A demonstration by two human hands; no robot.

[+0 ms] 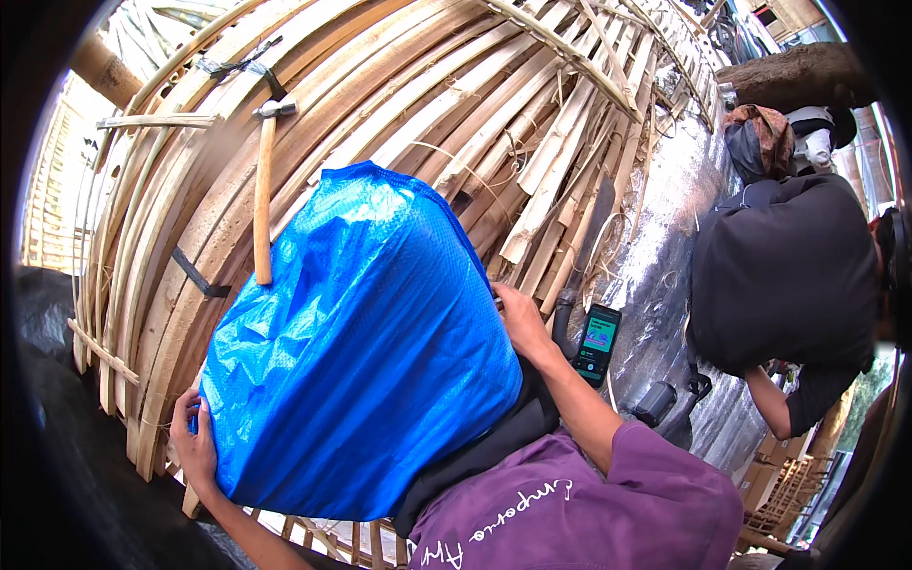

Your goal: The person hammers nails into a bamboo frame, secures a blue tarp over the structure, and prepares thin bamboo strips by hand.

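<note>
A shiny blue woven-plastic tarp is spread over my lap. At its lower left edge my left hand grips the border, fingers curled partly out of sight. My right hand pinches the right edge, its fingertips against the plastic. Past the tarp's upper left side lies a hammer with a wooden handle, its metal head pointing away from me. Just beyond my right hand rests a long dark blade with a black handle.
Split bamboo strips fan out in front of me. A phone with a lit screen lies on silvery sheeting beside my right forearm. Further right sits a person in black. A dark bottle-like object is near my right elbow.
</note>
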